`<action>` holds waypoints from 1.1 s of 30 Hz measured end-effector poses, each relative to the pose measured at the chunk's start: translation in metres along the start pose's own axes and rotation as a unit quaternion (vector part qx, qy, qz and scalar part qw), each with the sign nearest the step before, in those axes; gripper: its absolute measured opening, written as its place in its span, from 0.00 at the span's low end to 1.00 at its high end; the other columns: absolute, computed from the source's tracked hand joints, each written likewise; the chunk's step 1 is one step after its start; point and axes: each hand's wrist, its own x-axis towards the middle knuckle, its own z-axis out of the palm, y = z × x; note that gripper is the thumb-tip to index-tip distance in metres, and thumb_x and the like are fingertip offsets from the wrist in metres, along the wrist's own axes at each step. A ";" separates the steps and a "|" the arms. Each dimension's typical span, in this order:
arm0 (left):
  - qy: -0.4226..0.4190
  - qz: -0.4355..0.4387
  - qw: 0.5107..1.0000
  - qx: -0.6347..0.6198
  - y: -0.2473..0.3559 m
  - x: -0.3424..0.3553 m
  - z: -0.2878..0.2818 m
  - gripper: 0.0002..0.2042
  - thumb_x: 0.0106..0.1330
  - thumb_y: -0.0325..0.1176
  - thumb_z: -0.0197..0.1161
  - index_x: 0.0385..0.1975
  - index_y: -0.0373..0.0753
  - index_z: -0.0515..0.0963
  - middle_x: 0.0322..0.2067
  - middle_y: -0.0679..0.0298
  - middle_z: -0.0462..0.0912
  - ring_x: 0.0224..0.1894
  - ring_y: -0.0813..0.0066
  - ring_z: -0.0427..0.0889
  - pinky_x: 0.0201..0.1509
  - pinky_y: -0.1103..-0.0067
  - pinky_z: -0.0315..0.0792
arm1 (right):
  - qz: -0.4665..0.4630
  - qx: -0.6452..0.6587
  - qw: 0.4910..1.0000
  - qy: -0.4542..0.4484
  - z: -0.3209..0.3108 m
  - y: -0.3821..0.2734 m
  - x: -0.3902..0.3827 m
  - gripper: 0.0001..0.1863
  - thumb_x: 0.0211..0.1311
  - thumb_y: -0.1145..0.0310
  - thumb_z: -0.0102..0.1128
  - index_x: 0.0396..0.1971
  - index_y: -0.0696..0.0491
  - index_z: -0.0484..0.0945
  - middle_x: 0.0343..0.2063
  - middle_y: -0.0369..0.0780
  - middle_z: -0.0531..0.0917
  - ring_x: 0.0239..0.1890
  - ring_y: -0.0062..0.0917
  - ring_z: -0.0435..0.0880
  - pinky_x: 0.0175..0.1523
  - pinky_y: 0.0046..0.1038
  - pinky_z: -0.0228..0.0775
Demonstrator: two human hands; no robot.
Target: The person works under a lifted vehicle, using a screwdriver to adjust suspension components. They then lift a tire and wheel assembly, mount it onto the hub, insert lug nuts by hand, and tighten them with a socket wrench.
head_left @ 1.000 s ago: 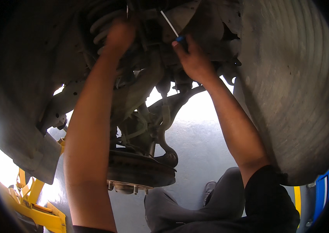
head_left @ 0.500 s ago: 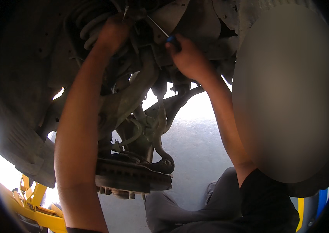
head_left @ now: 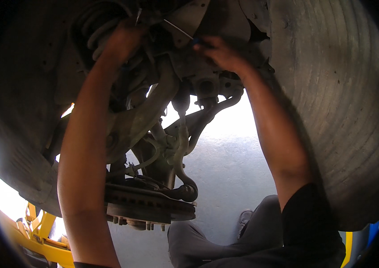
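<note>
It's a veh. wkshp (bare brake disc (head_left: 153,204), yellow frame (head_left: 48,253)).

I can read no words, numbers or signs anywhere. The tiny pale dash (head_left: 206,260) at 6 o'clock, on my dark grey fabric clothing (head_left: 194,245), is too small to make out as lettering. At 4 o'clock only a narrow, blurred strip of a smooth blue panel (head_left: 373,232) shows, its surface illegible.
</note>
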 end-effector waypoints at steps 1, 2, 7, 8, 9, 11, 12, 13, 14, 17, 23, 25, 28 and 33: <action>-0.006 0.001 1.000 -0.018 0.003 -0.001 -0.001 0.16 0.67 0.35 0.51 0.50 0.38 0.79 0.51 0.46 0.80 0.50 0.50 0.81 0.57 0.67 0.74 | 0.010 0.011 1.000 0.021 -0.001 0.001 0.003 0.38 0.61 0.40 0.66 0.61 0.55 0.75 0.44 0.42 0.81 0.41 0.26 0.80 0.48 0.29 0.72; -0.012 -0.012 1.000 -0.027 0.005 -0.001 -0.001 0.16 0.68 0.35 0.51 0.50 0.38 0.79 0.51 0.46 0.80 0.50 0.50 0.81 0.57 0.67 0.74 | 0.033 0.015 0.999 0.027 -0.002 0.001 0.007 0.37 0.60 0.41 0.68 0.60 0.54 0.76 0.39 0.38 0.82 0.36 0.20 0.79 0.43 0.26 0.73; -0.029 -0.028 0.999 -0.026 0.005 0.006 -0.004 0.17 0.69 0.38 0.51 0.52 0.36 0.78 0.50 0.47 0.81 0.50 0.50 0.81 0.58 0.67 0.73 | 0.021 -0.038 0.999 -0.018 -0.019 -0.026 0.003 0.37 0.61 0.40 0.65 0.60 0.55 0.76 0.38 0.44 0.85 0.41 0.33 0.83 0.49 0.35 0.74; -0.017 -0.002 1.000 0.008 0.003 0.007 -0.002 0.17 0.69 0.37 0.52 0.52 0.36 0.77 0.50 0.47 0.81 0.51 0.49 0.81 0.57 0.66 0.74 | 0.071 -0.045 0.996 -0.012 -0.022 -0.036 -0.003 0.38 0.61 0.40 0.64 0.60 0.55 0.76 0.40 0.48 0.87 0.46 0.39 0.86 0.53 0.38 0.74; -0.002 0.023 0.999 0.043 0.000 0.009 -0.002 0.17 0.68 0.35 0.53 0.52 0.36 0.77 0.49 0.47 0.81 0.51 0.48 0.81 0.57 0.65 0.74 | 0.041 -0.076 0.996 -0.004 -0.021 -0.044 -0.012 0.34 0.63 0.42 0.63 0.57 0.56 0.78 0.40 0.49 0.86 0.46 0.41 0.86 0.53 0.39 0.74; 0.030 0.042 0.992 0.114 -0.004 0.008 0.003 0.16 0.66 0.33 0.56 0.53 0.37 0.77 0.49 0.47 0.81 0.52 0.46 0.80 0.56 0.63 0.75 | 0.017 -0.143 0.988 0.055 -0.008 -0.059 -0.031 0.26 0.66 0.48 0.61 0.51 0.56 0.81 0.40 0.52 0.86 0.46 0.45 0.85 0.53 0.40 0.74; 0.063 0.062 0.990 0.108 -0.006 0.007 0.005 0.17 0.67 0.34 0.56 0.54 0.37 0.76 0.49 0.46 0.81 0.53 0.45 0.79 0.57 0.63 0.75 | 0.018 -0.146 0.986 0.078 -0.001 -0.066 -0.036 0.20 0.69 0.55 0.57 0.43 0.57 0.83 0.40 0.54 0.85 0.45 0.48 0.84 0.52 0.40 0.74; 0.075 0.055 0.991 0.093 -0.007 0.006 0.007 0.19 0.69 0.38 0.54 0.56 0.36 0.75 0.51 0.45 0.80 0.54 0.46 0.79 0.59 0.64 0.73 | -0.006 -0.136 0.988 0.079 0.001 -0.072 -0.038 0.20 0.69 0.54 0.57 0.43 0.57 0.83 0.40 0.53 0.85 0.45 0.48 0.84 0.52 0.40 0.74; 0.077 0.040 0.993 0.077 -0.007 0.006 0.009 0.20 0.70 0.39 0.53 0.58 0.36 0.74 0.52 0.45 0.80 0.56 0.46 0.78 0.61 0.64 0.72 | -0.030 -0.126 0.988 0.079 0.005 -0.076 -0.041 0.20 0.69 0.54 0.57 0.43 0.58 0.83 0.40 0.53 0.85 0.45 0.48 0.84 0.52 0.40 0.74; 0.099 0.071 0.991 0.052 -0.007 0.003 0.014 0.21 0.71 0.41 0.52 0.59 0.36 0.73 0.55 0.44 0.78 0.58 0.46 0.77 0.63 0.65 0.70 | -0.057 -0.115 0.988 0.087 0.010 -0.080 -0.043 0.20 0.70 0.54 0.57 0.42 0.58 0.82 0.40 0.53 0.85 0.46 0.48 0.84 0.52 0.40 0.73; 0.055 0.102 0.963 0.244 0.001 0.001 0.005 0.20 0.71 0.37 0.52 0.58 0.35 0.74 0.58 0.44 0.76 0.61 0.46 0.74 0.65 0.66 0.69 | -0.051 -0.120 0.986 0.109 0.008 -0.068 -0.044 0.21 0.70 0.54 0.58 0.46 0.59 0.81 0.40 0.53 0.85 0.47 0.48 0.84 0.52 0.41 0.73; 0.046 0.067 0.988 0.128 0.009 -0.001 0.000 0.20 0.71 0.38 0.52 0.59 0.36 0.74 0.58 0.44 0.76 0.61 0.47 0.74 0.65 0.66 0.69 | -0.038 -0.118 0.987 0.106 0.007 -0.061 -0.039 0.24 0.69 0.52 0.59 0.49 0.58 0.80 0.40 0.52 0.86 0.47 0.45 0.85 0.51 0.40 0.73; 0.019 -0.025 0.999 0.026 0.019 -0.003 -0.002 0.21 0.70 0.39 0.53 0.59 0.36 0.74 0.59 0.43 0.75 0.62 0.48 0.74 0.65 0.67 0.69 | -0.008 -0.095 0.994 0.053 0.000 -0.044 -0.022 0.29 0.67 0.46 0.62 0.54 0.57 0.78 0.41 0.48 0.86 0.45 0.36 0.85 0.48 0.37 0.75; 0.058 -0.014 0.996 0.062 0.008 0.007 0.008 0.22 0.69 0.40 0.55 0.59 0.36 0.74 0.57 0.44 0.77 0.59 0.49 0.77 0.63 0.67 0.71 | -0.008 -0.043 0.997 0.062 -0.006 -0.006 0.006 0.36 0.63 0.41 0.65 0.60 0.54 0.76 0.37 0.39 0.81 0.35 0.20 0.79 0.36 0.26 0.71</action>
